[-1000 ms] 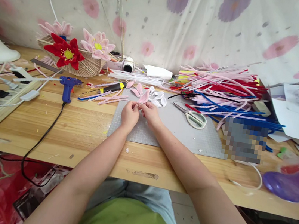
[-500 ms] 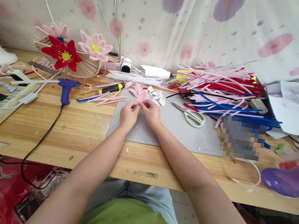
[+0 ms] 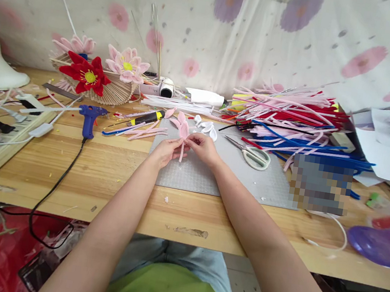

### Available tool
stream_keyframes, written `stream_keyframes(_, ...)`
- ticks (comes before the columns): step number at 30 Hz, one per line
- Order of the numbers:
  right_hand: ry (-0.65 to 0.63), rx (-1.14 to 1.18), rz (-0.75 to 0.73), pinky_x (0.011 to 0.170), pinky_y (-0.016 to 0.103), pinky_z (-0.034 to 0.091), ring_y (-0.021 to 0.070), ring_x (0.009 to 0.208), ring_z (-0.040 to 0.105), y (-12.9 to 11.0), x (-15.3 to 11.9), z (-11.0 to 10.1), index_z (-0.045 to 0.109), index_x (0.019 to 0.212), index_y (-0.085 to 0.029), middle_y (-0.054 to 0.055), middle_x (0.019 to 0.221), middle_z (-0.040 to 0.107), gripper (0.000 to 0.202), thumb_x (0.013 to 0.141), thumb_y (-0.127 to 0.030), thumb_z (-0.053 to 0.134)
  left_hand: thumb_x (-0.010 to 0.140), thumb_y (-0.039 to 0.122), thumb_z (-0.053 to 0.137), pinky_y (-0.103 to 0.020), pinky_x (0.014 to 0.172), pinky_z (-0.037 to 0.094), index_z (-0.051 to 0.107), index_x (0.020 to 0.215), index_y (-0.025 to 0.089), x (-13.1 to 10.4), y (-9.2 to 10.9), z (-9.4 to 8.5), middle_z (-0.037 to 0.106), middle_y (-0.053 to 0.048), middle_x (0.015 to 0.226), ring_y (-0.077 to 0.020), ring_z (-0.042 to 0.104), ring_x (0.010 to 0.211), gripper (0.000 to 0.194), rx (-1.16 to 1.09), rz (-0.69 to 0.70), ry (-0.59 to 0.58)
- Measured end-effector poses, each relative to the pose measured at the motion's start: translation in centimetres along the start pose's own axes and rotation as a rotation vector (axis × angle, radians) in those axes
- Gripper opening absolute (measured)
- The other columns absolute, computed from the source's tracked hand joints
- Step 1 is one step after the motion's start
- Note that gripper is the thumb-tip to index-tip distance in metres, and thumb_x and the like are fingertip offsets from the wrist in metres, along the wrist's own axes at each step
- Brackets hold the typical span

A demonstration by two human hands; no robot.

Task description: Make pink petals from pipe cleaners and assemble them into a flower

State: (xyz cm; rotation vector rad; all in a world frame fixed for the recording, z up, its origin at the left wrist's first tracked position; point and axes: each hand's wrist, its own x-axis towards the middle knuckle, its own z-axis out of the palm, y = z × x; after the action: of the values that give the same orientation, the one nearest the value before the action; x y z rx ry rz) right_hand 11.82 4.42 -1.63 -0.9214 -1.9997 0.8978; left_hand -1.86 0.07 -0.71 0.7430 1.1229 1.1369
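Above the grey cutting mat [image 3: 248, 186] I hold a pink pipe-cleaner petal [image 3: 184, 128], its loop pointing away from me and a short strip hanging down toward me. My right hand [image 3: 205, 149] pinches it at the base from the right. From the left, my left hand [image 3: 167, 152] grips the same spot between thumb and finger, its other fingers partly behind the strip. More pink petals [image 3: 174, 121] lie just beyond my hands, and white petals [image 3: 209, 129] rest beside them. Scissors [image 3: 254, 156] with pale green handles lie to the right on the mat.
A blue glue gun [image 3: 89, 119] stands at the left, its black cord crossing the table edge. A yellow-black cutter [image 3: 149, 118] lies near cut pink strips [image 3: 147, 133]. Pipe-cleaner bundles [image 3: 292, 112] are heaped at the back right. Finished flowers [image 3: 89, 76] sit back left.
The pink strip below the petal now hangs in view between my hands. My left hand has turned and loosened its fingers, moving slightly toward me. The whole view has shifted slightly.
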Motion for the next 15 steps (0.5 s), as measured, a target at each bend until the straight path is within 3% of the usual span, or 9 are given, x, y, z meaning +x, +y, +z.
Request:
stream_keyframes(6,0.028,-0.204,-0.049,0.069,0.026,0.038,0.0140,0.071,0.053,-0.8,0.0,0.6,0.061,0.083,-0.017,0.005,0.080,0.063,0.014,0.079,-0.021,0.048,0.081,0.026,0.049,-0.024,0.057,0.049,0.060,0.068,0.016,1.5,-1.9,0.2,0.062,-0.001,0.060,-0.0114,0.058,0.054,0.020,0.338,0.348,0.308)
stream_keyframes(9,0.077,-0.247,0.031,0.066,0.026,0.037,0.0137,0.066,0.052,-0.9,-0.1,1.0,0.058,0.089,-0.018,0.003,0.074,0.062,0.015,0.079,-0.023,0.050,0.081,0.029,0.047,-0.025,0.057,0.048,0.060,0.070,0.016,2.1,-2.4,-0.2,0.063,-0.002,0.061,-0.0118,0.059,0.054,0.022,0.381,0.405,0.338)
stream_keyframes(15,0.030,-0.284,0.045,0.063,0.026,0.035,0.0134,0.065,0.048,-1.2,-0.1,1.0,0.059,0.072,-0.016,0.003,0.069,0.059,0.014,0.078,-0.026,0.050,0.081,0.029,0.046,-0.026,0.060,0.049,0.060,0.075,0.015,2.3,-2.5,-0.7,0.062,-0.002,0.063,-0.0125,0.059,0.056,0.020,0.378,0.438,0.342)
